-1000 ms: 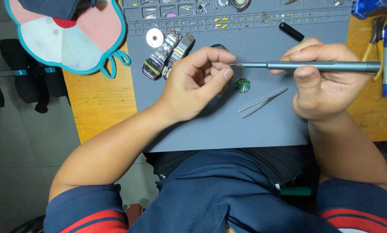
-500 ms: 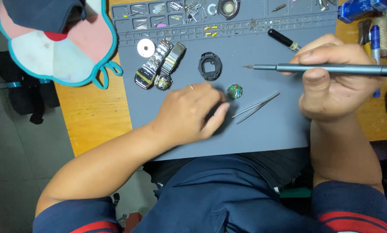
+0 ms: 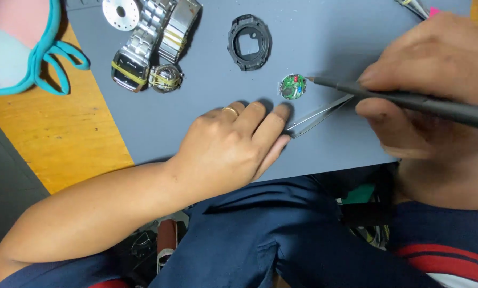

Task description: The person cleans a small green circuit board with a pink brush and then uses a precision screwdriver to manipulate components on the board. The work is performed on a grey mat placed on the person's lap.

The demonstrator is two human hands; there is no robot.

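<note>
1. A gold ring (image 3: 230, 111) sits on a finger of the left hand (image 3: 233, 144).
2. Both forearms are bare.
3. Navy short sleeves carry red stripes; navy trousers below.

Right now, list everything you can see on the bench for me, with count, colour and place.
mat: 1, grey-blue, covers the bench centre
bench: 1, orange wood, bare at left
watch: 1, silver with metal band, top left of mat
disc: 1, white, top left, beside the watch
case frame: 1, black, top centre
circuit module: 1, green, round, mat centre
tweezers: 1, silver, right of the module
screwdriver: 1, dark grey, tip close to the module
cloth with teal cord: 1, far left
left hand: fingers on the tweezers' end
right hand: grips the screwdriver
</note>
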